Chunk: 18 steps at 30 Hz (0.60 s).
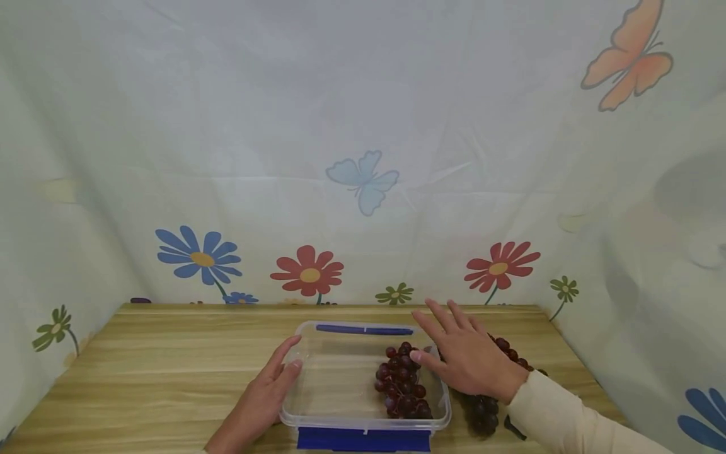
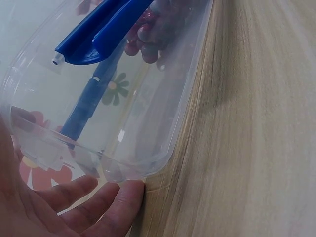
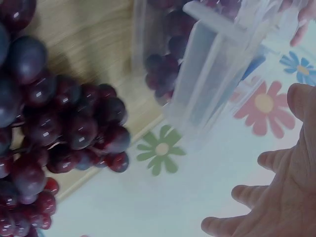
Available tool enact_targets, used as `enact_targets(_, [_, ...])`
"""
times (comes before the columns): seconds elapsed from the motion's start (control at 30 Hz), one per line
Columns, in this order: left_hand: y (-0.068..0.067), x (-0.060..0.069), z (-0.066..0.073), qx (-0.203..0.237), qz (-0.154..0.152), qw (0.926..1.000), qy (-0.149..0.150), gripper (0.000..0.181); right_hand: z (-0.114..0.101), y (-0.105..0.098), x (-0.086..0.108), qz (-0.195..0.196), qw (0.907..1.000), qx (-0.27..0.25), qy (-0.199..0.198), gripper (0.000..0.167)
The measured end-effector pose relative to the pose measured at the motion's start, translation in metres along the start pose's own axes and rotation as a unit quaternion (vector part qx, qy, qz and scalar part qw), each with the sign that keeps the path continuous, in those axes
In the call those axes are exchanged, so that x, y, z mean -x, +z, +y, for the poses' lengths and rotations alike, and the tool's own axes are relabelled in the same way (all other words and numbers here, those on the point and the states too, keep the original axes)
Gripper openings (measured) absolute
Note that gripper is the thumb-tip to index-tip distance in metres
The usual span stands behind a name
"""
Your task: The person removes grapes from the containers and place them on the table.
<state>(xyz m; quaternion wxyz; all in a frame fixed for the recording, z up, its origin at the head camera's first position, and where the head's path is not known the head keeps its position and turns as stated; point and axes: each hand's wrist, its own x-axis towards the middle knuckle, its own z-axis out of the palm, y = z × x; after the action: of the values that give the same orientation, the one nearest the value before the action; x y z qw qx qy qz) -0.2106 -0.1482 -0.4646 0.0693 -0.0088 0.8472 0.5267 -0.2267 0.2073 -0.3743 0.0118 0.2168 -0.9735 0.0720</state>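
A clear plastic container (image 1: 334, 421) with blue latches stands on the table, no lid on it. Inside, on its right side, lies a bunch of dark red grapes (image 1: 401, 384). My left hand (image 1: 263, 394) rests against the container's left side, its fingers nearly straight; the left wrist view shows the fingertips (image 2: 129, 195) at the lower corner. Over the container's right edge hovers my right hand (image 1: 467, 356), fingers spread and holding nothing. More grapes (image 1: 482, 416) lie on the table to the container's right, partly hidden under the right hand and forearm; they fill the left of the right wrist view.
The wood-grain table (image 1: 170, 366) extends to both sides of the container. A pale curtain (image 1: 363, 94) printed with flowers and butterflies surrounds it at the back and sides. A front latch (image 1: 363, 439) hangs down toward me.
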Motion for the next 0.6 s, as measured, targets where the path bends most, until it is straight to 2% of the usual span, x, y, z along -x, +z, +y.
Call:
enact_targets(0.2, [0.0,0.0,0.0,0.005,-0.002,1.0,0.0,0.067,-0.019,0.001,0.0,-0.03,0.9991,-0.009,-0.028,0.073])
enact_targets(0.5, [0.001,0.001,-0.001,0.036,-0.003,0.9994,-0.001,0.063,-0.048,0.006,-0.006,-0.046,0.9986,-0.009,-0.026,0.075])
enact_targets(0.6, [0.001,0.001,-0.002,0.034,-0.004,0.9994,-0.001,0.063,-0.053,0.009,-0.008,-0.053,0.9983,-0.005,-0.023,0.076])
